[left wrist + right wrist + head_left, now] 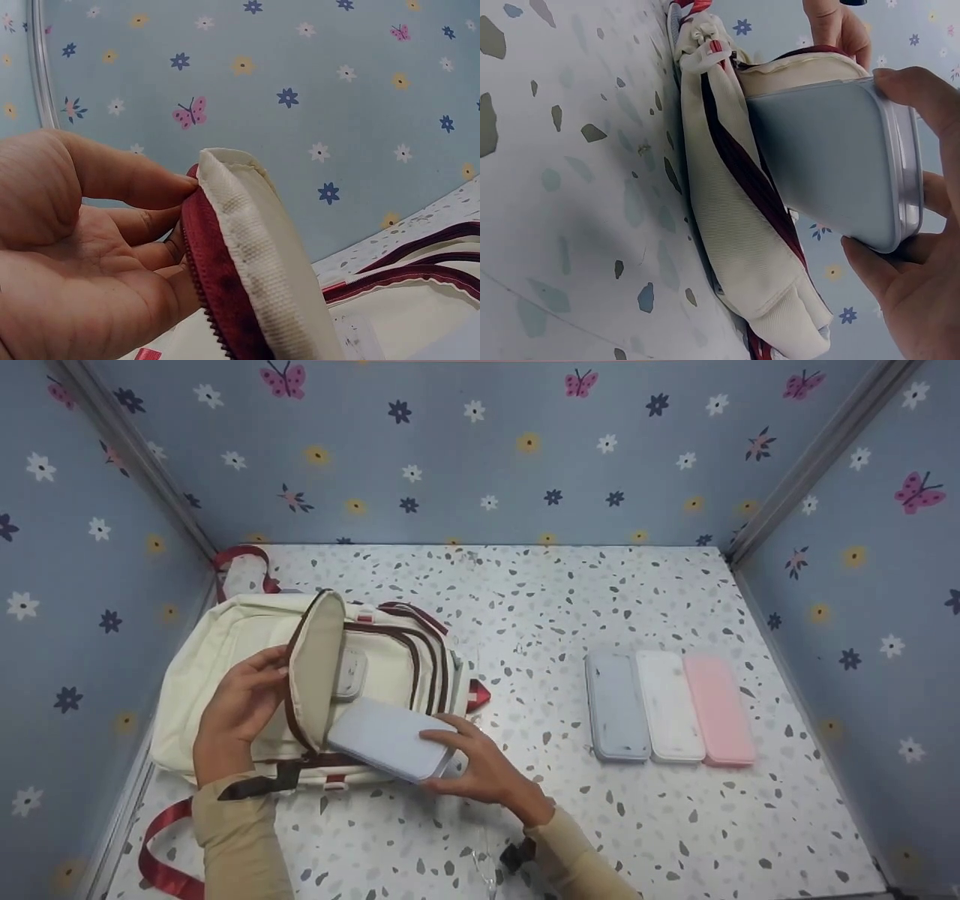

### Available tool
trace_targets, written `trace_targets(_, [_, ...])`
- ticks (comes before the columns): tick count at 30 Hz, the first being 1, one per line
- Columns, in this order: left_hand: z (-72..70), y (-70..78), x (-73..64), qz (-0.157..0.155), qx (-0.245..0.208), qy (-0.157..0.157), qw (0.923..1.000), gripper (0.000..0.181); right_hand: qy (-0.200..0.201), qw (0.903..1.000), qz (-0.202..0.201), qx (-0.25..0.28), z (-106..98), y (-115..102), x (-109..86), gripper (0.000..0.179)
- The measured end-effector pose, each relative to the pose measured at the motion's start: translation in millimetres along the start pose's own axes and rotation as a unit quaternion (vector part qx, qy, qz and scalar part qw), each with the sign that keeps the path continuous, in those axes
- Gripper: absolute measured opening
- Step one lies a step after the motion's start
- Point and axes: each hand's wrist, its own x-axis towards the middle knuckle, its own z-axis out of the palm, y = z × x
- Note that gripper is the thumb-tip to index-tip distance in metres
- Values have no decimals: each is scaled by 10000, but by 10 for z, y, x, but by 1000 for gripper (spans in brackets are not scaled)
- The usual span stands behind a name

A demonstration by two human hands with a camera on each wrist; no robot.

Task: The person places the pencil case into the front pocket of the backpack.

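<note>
A cream backpack (217,660) with dark red zips lies flat at the left of the table. My left hand (244,697) pinches the zipped edge of its raised front pocket flap (259,262), holding the pocket apart. In my right hand (480,765) is a light blue-grey flat case (390,735), gripped at its near right end between thumb and fingers. The case is tilted, its far end at the pocket's mouth, as the right wrist view also shows (825,157). Inside the pocket a small pale, clear-edged case (350,673) is partly hidden by the flap.
To the right, three flat cases lie side by side on the speckled table (525,607): blue-grey (619,705), white (670,705) and pink (718,709). Red straps (161,847) trail from the backpack. Flower-patterned walls (480,450) enclose the back and sides.
</note>
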Motion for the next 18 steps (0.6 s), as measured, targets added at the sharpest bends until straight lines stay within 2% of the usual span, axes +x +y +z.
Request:
trace_targets(8, [-3, -3, -6, -51, -2, 80, 10000, 38, -349, 9989, 227, 231, 70, 31, 175, 64])
trace_targets(12, [-7, -14, -7, -51, 7, 82, 10000, 38, -474, 9982, 349, 136, 96, 28, 238, 67])
trace_targets(18, [-12, -16, -7, -5, 64, 15, 10000, 37, -344, 9979, 554, -4, 115, 37, 302, 72])
